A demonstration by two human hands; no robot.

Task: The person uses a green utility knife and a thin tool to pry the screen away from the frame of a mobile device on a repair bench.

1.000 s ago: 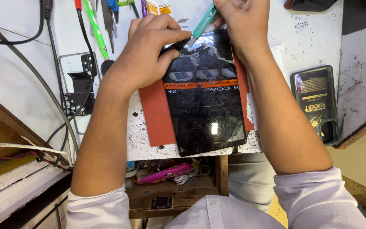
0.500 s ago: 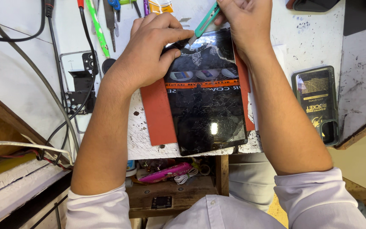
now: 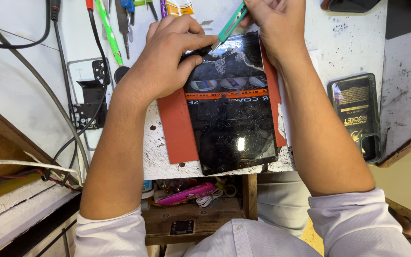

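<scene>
A cracked black tablet (image 3: pixel 231 112) lies face up on a red-orange mat (image 3: pixel 177 128) at the near edge of the white desk (image 3: pixel 348 43), its glass webbed with fractures and a strip of orange tape crossing its upper half.

The left hand (image 3: pixel 167 64) rests on the tablet's upper left corner. Its fingers (image 3: pixel 193 40) are curled over, not clenched on anything: the thumb and fingertips press down flat on the glass and hold the tablet against the mat. The forefinger reaches toward the top edge, just beside the blade of the tool.

The right hand (image 3: pixel 274 24) is at the tablet's upper right corner, its fingers closed around a slim green-handled knife (image 3: pixel 228 27). The handle slants up to the right out of the grip, and the metal tip points down to the left, touching the tablet's top edge between the two hands. The heel of this hand lies over the right strip of the mat.

Beyond the left hand, a row of tools (image 3: pixel 120 19) lies at the far edge of the desk, among them a green-handled one and a pair of blue-handled scissors. A clear phone back panel (image 3: pixel 89 83) with black parts sits to the left, crossed by dark cables (image 3: pixel 39 76). To the right, well apart from the tablet, lies a black packaged phone case (image 3: pixel 355 112). Below the desk edge a pink object (image 3: pixel 186 194) lies on a wooden shelf.
</scene>
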